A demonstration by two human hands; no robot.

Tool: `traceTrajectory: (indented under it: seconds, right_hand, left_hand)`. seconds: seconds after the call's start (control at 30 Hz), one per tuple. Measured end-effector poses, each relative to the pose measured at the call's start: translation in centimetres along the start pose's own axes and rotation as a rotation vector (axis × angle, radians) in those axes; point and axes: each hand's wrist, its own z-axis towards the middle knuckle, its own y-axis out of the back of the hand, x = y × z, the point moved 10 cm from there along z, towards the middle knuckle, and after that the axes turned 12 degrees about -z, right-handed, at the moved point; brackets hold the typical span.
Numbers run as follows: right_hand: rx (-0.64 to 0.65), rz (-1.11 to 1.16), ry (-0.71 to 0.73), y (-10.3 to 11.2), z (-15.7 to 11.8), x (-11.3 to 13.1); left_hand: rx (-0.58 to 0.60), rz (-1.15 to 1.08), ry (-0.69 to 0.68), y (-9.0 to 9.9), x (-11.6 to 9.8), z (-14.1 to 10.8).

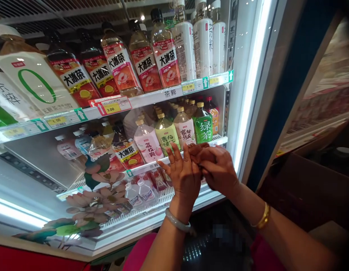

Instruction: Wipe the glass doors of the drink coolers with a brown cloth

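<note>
My left hand (185,175) is raised with its fingers spread in front of the lower shelves of a lit drinks fridge. Against its fingers on the right side, my right hand (219,167) is closed, fingers bent together. A dark brown patch (195,149) shows at the right fingertips; whether it is a held thing or shaded fingers is unclear. Behind the hands stand a pink-labelled drink bottle (148,142), a light green one (166,131) and a green tea bottle (202,126). Both hands appear apart from the bottles.
Upper-shelf iced tea bottles (166,56) stand above a price-tag strip (174,91). Small clear bottles (146,192) sit on the bottom rack. Flower decals (89,203) cover the glass at lower left. Right of the fridge frame, a cardboard box (304,169) stands in shadow.
</note>
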Motion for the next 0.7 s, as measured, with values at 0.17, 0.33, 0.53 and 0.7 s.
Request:
traceTrajectory:
  seconds: [0.17,0.33,0.53,0.7]
  right_hand:
    - [0.006,-0.17,-0.019,1.1,0.3,-4.4]
    - [-0.197,-0.377,-0.361,4.3,-1.2,-12.1]
    - [-0.014,-0.142,-0.159,1.2,-0.5,-4.3]
    - [-0.007,-0.132,-0.086,1.2,-1.8,-5.1]
  left_hand:
    - [0.032,-0.003,0.022,-0.2,0.3,0.0]
    - [0.05,-0.009,0.038,-0.4,0.5,0.1]
    - [0.072,0.001,0.024,-1.5,-0.5,-0.8]
    - [0.148,0.029,-0.011,-3.3,-0.7,-1.9]
